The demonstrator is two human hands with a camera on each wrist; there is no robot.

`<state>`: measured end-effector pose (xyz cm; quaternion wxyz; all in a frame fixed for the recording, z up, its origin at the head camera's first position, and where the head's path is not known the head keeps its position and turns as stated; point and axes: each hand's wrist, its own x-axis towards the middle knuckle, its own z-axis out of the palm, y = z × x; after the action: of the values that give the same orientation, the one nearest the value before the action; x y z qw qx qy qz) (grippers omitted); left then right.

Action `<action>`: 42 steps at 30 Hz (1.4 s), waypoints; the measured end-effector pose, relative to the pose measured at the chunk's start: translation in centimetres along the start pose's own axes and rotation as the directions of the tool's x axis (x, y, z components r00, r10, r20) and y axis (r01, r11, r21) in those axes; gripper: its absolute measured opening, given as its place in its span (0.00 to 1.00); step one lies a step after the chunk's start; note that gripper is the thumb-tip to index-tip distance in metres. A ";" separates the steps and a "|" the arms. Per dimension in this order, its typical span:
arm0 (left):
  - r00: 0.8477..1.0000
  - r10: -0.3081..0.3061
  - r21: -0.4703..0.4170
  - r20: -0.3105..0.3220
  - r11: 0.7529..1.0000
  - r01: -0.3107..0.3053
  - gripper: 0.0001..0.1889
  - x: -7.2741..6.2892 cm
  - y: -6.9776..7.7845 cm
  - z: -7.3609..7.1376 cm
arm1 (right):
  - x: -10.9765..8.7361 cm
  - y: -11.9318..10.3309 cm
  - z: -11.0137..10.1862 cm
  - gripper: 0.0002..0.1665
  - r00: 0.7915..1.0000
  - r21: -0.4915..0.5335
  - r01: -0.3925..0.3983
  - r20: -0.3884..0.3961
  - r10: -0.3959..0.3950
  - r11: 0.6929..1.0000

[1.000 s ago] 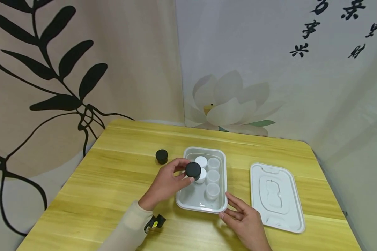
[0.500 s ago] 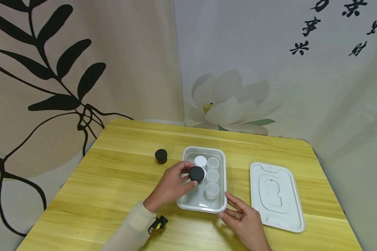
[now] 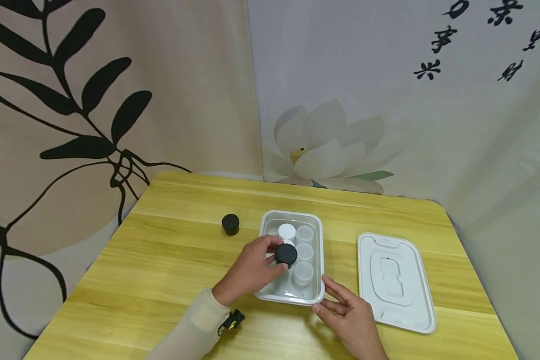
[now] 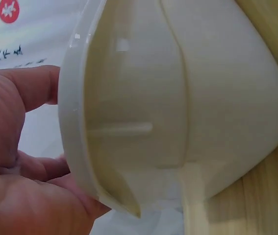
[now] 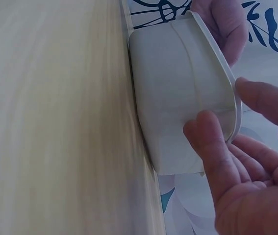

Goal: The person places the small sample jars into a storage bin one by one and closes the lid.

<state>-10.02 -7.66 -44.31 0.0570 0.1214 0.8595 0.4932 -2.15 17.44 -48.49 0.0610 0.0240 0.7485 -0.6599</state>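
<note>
Between its thumb and fingers, my left hand (image 3: pixel 253 267) holds a small black-lidded jar (image 3: pixel 286 254) over the white plastic box (image 3: pixel 292 300). Inside the box, two white-topped jars (image 3: pixel 287 232) stand on the left, the nearer one mostly hidden by the black lid. A column of clear-topped jars (image 3: pixel 304 252) stands on the right. My right hand (image 3: pixel 352 320) grips the box's near right corner, thumb and fingers on the rim and wall, as the right wrist view also shows. In the left wrist view the box wall (image 4: pixel 139 93) hides the held jar.
Another black jar (image 3: pixel 231 224) stands on the wooden table (image 3: pixel 175 250) to the left of the box. The box's white lid (image 3: pixel 397 285) lies flat on the right. A printed curtain (image 3: pixel 333 90) hangs behind the table's far edge.
My left hand has moved slightly right and towards the near side with the black-lidded jar, away from the far white-topped jar. My right hand has kept its place on the box corner.
</note>
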 end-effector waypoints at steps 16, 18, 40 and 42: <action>0.999 -0.002 0.186 0.042 0.983 -0.005 0.22 0.4 0.9 0.6 | -0.1 -0.1 0.0 0.38 1.000 -0.011 -0.012 -0.015 0.012 1.000; 0.999 -0.002 0.221 0.047 0.975 -0.009 0.22 0.4 0.9 0.6 | -0.2 -0.1 0.0 0.38 1.000 -0.011 -0.015 -0.016 0.015 1.000; 0.997 -0.009 0.344 0.072 0.939 -0.017 0.20 0.3 1.2 0.8 | -0.3 -0.3 0.0 0.39 1.000 -0.001 -0.026 -0.013 0.026 1.000; 0.997 -0.007 0.363 0.083 0.932 -0.024 0.19 0.4 1.2 0.8 | -0.3 -0.3 0.0 0.39 1.000 -0.003 -0.027 -0.013 0.027 1.000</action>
<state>-10.00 -6.25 -43.66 0.0667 0.1539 0.9322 0.3206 -1.88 17.43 -48.15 0.0651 0.0383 0.7495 -0.6577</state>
